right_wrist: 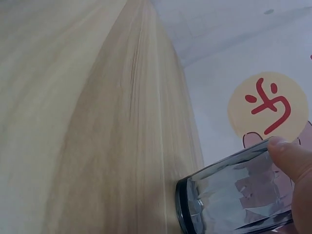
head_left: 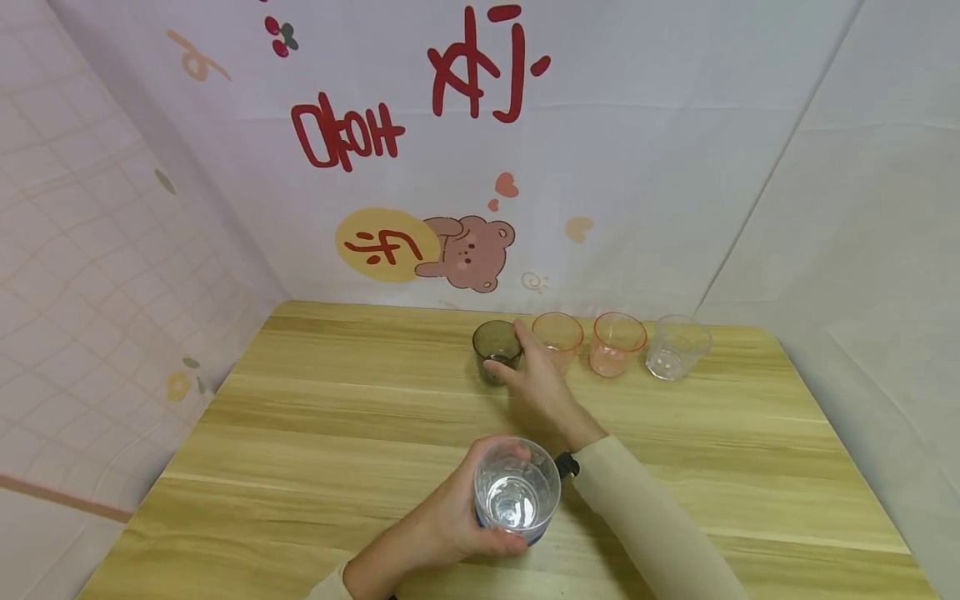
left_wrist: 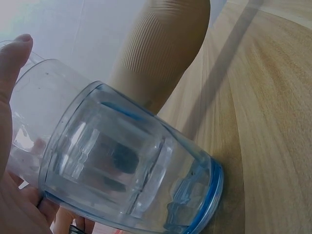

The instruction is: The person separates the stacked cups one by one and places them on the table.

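Observation:
In the head view my left hand (head_left: pixel 453 517) grips a nested pair of cups near the table's front. The inner one is a clear cup (head_left: pixel 517 492); around it sits a blue-tinted cup (left_wrist: pixel 209 204), whose base shows low in the left wrist view. Farther back, my right hand (head_left: pixel 542 383) holds a dark grey see-through cup (head_left: pixel 497 340) by its right side, thumb toward the front. That grey cup (right_wrist: pixel 234 195) stands on the wooden table in the right wrist view, with a fingertip at its rim.
Right of the grey cup, two pinkish cups (head_left: pixel 617 346) and a clear cup (head_left: pixel 672 350) stand in a row along the table's back edge. One pinkish cup (head_left: pixel 558 329) is partly behind my right hand. White printed cloth (head_left: pixel 637 167) walls in the wooden table (head_left: pixel 322 417).

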The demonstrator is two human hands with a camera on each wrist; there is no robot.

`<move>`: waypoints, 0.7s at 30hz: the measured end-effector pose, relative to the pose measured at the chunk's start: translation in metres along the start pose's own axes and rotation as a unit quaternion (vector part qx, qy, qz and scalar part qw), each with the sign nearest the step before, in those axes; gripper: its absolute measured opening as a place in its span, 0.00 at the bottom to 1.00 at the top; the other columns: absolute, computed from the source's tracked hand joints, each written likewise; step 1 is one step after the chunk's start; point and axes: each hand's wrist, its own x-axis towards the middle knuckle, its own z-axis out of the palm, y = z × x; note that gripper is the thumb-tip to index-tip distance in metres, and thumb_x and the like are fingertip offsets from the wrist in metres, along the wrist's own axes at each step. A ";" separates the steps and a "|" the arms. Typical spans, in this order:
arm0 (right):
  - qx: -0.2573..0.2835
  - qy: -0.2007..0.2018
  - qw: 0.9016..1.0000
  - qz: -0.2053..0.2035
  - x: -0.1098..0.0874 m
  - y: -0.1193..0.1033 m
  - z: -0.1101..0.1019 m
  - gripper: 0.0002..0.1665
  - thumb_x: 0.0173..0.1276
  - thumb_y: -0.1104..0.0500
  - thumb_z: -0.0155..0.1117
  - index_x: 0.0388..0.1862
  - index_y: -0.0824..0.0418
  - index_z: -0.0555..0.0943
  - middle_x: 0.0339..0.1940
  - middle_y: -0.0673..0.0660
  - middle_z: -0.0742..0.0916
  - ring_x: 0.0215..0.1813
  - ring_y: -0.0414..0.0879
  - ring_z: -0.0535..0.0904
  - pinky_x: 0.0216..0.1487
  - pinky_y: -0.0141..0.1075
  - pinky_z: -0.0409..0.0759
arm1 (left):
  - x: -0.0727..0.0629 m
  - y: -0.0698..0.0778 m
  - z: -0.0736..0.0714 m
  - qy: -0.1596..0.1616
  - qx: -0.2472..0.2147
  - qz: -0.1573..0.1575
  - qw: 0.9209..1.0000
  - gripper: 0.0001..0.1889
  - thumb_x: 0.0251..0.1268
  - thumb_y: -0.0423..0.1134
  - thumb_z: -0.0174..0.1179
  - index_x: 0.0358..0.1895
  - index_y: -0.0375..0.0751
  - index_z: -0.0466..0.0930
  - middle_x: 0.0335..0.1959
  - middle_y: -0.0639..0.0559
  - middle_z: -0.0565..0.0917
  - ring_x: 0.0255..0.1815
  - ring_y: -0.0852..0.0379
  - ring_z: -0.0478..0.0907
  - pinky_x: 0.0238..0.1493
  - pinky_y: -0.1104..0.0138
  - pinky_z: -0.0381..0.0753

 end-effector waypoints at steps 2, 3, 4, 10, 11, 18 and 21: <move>-0.011 0.000 1.000 0.002 0.002 -0.001 -0.001 0.58 0.73 0.44 0.76 0.87 0.69 0.57 0.88 0.68 0.65 0.88 0.62 0.61 0.88 0.57 0.59 | 0.000 0.000 0.000 0.000 0.003 0.002 1.000 0.52 0.56 0.37 0.84 0.80 0.51 0.58 0.73 0.46 0.74 0.74 0.56 0.73 0.79 0.64 0.72; -0.018 -0.001 1.000 0.002 0.002 -0.001 -0.001 0.58 0.73 0.43 0.76 0.87 0.69 0.57 0.88 0.68 0.64 0.88 0.62 0.60 0.88 0.57 0.59 | 0.000 0.000 0.000 0.000 0.003 0.004 1.000 0.52 0.56 0.36 0.83 0.80 0.51 0.58 0.73 0.45 0.74 0.74 0.56 0.73 0.79 0.64 0.72; -0.025 -0.001 1.000 0.003 0.003 -0.001 -0.001 0.58 0.73 0.43 0.76 0.87 0.69 0.57 0.88 0.68 0.64 0.88 0.62 0.60 0.88 0.57 0.60 | 0.000 0.000 0.000 0.001 0.003 0.003 1.000 0.52 0.55 0.35 0.83 0.80 0.50 0.58 0.73 0.45 0.74 0.74 0.56 0.74 0.79 0.64 0.73; -0.057 -0.004 0.998 0.003 0.005 -0.004 -0.002 0.59 0.73 0.42 0.75 0.87 0.69 0.56 0.89 0.67 0.62 0.88 0.63 0.58 0.87 0.58 0.60 | 0.000 -0.002 0.002 0.003 0.002 0.005 1.000 0.53 0.52 0.31 0.82 0.79 0.49 0.58 0.72 0.44 0.74 0.73 0.56 0.75 0.78 0.64 0.73; -0.061 -0.005 0.998 0.002 0.006 -0.004 -0.002 0.59 0.73 0.42 0.75 0.87 0.70 0.56 0.89 0.67 0.61 0.88 0.63 0.58 0.87 0.58 0.60 | 0.000 -0.002 0.002 0.003 0.003 0.007 1.000 0.53 0.52 0.31 0.82 0.79 0.49 0.58 0.72 0.44 0.74 0.73 0.56 0.75 0.78 0.65 0.73; -0.072 -0.004 0.997 -0.011 0.010 -0.007 0.002 0.58 0.75 0.43 0.74 0.86 0.73 0.56 0.88 0.71 0.61 0.88 0.64 0.58 0.86 0.59 0.62 | 0.000 -0.006 0.001 0.005 0.018 0.019 1.000 0.52 0.53 0.31 0.82 0.79 0.49 0.59 0.72 0.43 0.75 0.73 0.57 0.74 0.79 0.66 0.72; -0.064 0.002 0.998 -0.002 0.010 -0.008 0.003 0.59 0.74 0.43 0.75 0.86 0.72 0.55 0.88 0.71 0.61 0.88 0.64 0.59 0.87 0.58 0.61 | 0.000 -0.003 0.002 0.008 0.015 0.012 1.000 0.52 0.52 0.32 0.82 0.79 0.49 0.59 0.72 0.44 0.74 0.73 0.57 0.74 0.79 0.66 0.71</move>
